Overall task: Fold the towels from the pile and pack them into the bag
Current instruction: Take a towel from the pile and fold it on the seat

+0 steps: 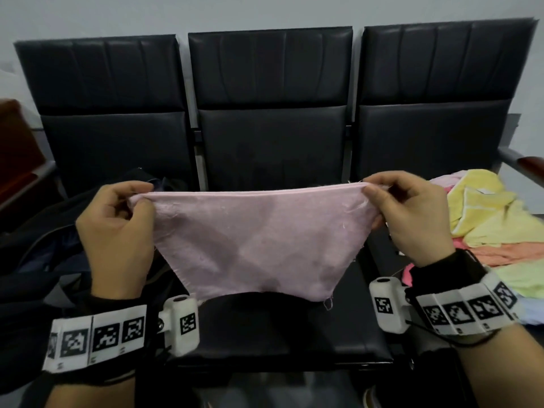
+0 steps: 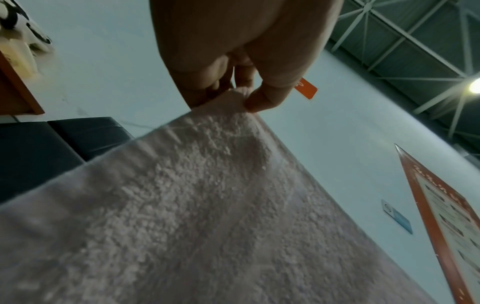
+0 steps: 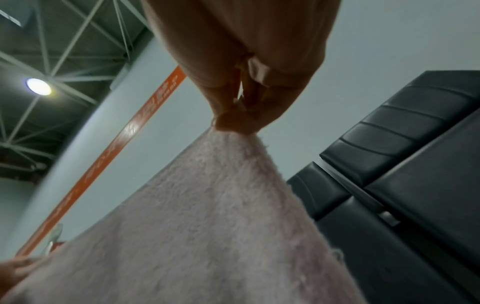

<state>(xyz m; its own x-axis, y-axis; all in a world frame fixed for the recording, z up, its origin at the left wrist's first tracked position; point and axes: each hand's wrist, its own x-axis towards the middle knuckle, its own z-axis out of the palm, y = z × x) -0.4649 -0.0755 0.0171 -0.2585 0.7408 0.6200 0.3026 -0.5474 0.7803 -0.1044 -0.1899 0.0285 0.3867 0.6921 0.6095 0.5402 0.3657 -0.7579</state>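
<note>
— Over the middle seat (image 1: 273, 328) of the black bench, what hangs?
— One pink towel (image 1: 253, 240), stretched flat in the air, top edge level, lower corners drooping toward the cushion.
— Who has it?
— Both hands. The left hand (image 1: 117, 231) pinches the top left corner between thumb and curled fingers; the right hand (image 1: 412, 219) pinches the top right corner the same way. The wrist views show each thumb pressed on the cloth.
— And the rest?
— A pile of towels (image 1: 488, 228), yellow, orange, pale green, lies on the right-hand seat. A dark bag (image 1: 59, 231) sits open on the left-hand seat, beside the left wrist.
</note>
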